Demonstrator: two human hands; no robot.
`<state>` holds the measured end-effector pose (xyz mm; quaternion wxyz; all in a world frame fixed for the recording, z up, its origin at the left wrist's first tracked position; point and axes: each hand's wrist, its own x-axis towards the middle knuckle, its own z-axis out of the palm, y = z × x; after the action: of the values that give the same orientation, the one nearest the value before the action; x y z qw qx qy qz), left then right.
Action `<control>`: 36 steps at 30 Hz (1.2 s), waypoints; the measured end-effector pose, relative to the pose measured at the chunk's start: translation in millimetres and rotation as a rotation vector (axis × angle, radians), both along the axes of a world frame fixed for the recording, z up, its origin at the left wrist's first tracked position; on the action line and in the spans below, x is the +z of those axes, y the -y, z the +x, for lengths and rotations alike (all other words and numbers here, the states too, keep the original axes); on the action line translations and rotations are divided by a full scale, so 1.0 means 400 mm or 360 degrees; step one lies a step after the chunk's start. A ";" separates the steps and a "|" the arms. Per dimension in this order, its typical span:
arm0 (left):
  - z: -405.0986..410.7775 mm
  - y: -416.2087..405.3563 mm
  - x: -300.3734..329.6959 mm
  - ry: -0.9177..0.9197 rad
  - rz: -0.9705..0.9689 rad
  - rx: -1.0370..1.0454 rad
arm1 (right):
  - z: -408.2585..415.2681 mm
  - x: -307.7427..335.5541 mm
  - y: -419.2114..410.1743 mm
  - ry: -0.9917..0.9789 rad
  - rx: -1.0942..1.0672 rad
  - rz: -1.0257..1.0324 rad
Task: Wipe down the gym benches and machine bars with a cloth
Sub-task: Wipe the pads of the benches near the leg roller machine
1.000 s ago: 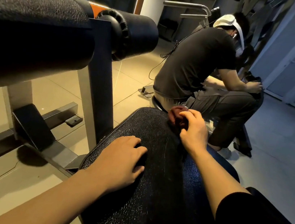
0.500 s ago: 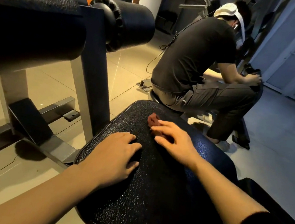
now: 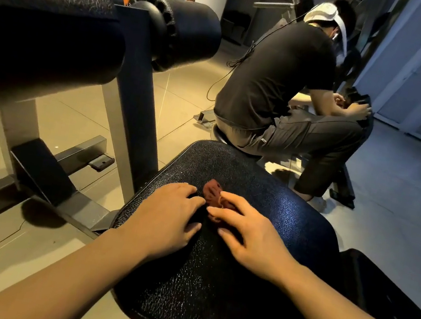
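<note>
Hidden: most of the cloth (image 3: 212, 194) is lying under the right hand (image 3: 245, 231), so only a small reddish-brown bunch is showing past the fingertips; how far it is spreading beneath the palm cannot be told.
Cut off: the near end of the bench pad (image 3: 290, 216) is running out of view at the bottom, and both forearms are entering from the lower edge.
Hard to make out: the dark object at the lower right, just beside the pad, is sitting in shadow and cannot be identified.
Right hand: it is lying palm down on the pad, fingers fairly straight and spread, pressing the cloth flat against the cracked black vinyl rather than curling round it.
Left hand: the left hand (image 3: 166, 218) is resting palm down on the pad just beside the right, fingers relaxed and slightly bent, holding nothing; its fingertips are almost touching the cloth.
Cloth position: it is sitting near the middle of the pad, between the two hands and slightly ahead of them.
Edges: the pad's rounded far rim is lying ahead, with bare vinyl showing beyond the cloth.
Left side: a grey steel upright (image 3: 135, 111) carrying a roller pad (image 3: 184, 31) is standing near the pad's left edge.
Beyond: a person in a black shirt (image 3: 277, 77) is sitting bent forward just past the far rim.
</note>
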<state>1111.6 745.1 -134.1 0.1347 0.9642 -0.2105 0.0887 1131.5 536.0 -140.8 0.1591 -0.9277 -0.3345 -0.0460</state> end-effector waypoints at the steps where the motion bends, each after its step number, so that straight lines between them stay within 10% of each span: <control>1: 0.004 0.000 0.000 -0.0006 -0.0006 0.0004 | 0.019 0.004 0.015 0.0048 -0.0060 -0.0031; 6: 0.023 -0.010 0.003 -0.0004 -0.0030 0.0028 | 0.153 0.010 0.033 -0.0029 -0.0994 0.0226; 12: 0.057 -0.032 0.010 -0.0004 -0.0033 0.0181 | 0.160 0.007 -0.143 0.0012 -0.0235 0.0128; 19: 0.076 -0.048 0.004 -0.0046 -0.0121 0.0196 | 0.340 0.030 -0.069 -0.0052 -0.0974 0.0151; 25: 0.108 -0.047 -0.002 -0.0019 -0.0169 0.0216 | 0.350 0.043 -0.223 -0.0013 -0.0396 0.0013; 36: 0.128 -0.005 0.000 0.0027 -0.0168 0.0087 | 0.392 0.038 -0.207 -0.0016 -0.0551 0.0006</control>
<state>1162.9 747.0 -134.1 0.1810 0.9604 -0.1803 0.1114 1288.4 618.8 -125.6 0.1524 -0.9714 -0.1688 -0.0687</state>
